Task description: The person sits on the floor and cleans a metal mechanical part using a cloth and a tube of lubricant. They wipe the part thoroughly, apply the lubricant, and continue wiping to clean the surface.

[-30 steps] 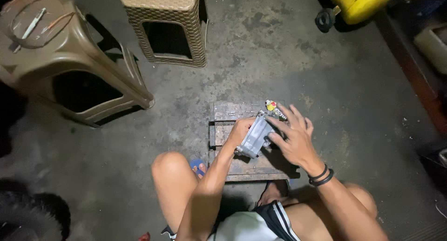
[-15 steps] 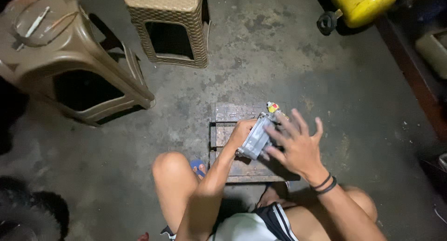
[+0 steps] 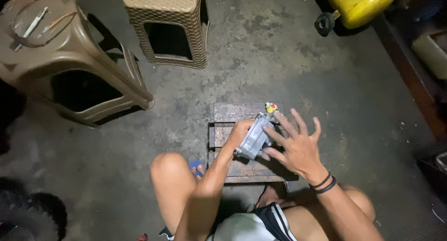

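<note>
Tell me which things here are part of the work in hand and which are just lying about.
In hand:
grey metal part, held by left hand
right hand, fingers spread against the part
wooden platform under it

Lying about:
brown stool
wicker stool
yellow tank
tyre

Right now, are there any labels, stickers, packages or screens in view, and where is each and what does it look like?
Small label or cap: at the top end of the grey metal part held by the left hand over the wooden block; rounded, yellow and red, too small to tell more.
No packages, signs or screens show.
</note>
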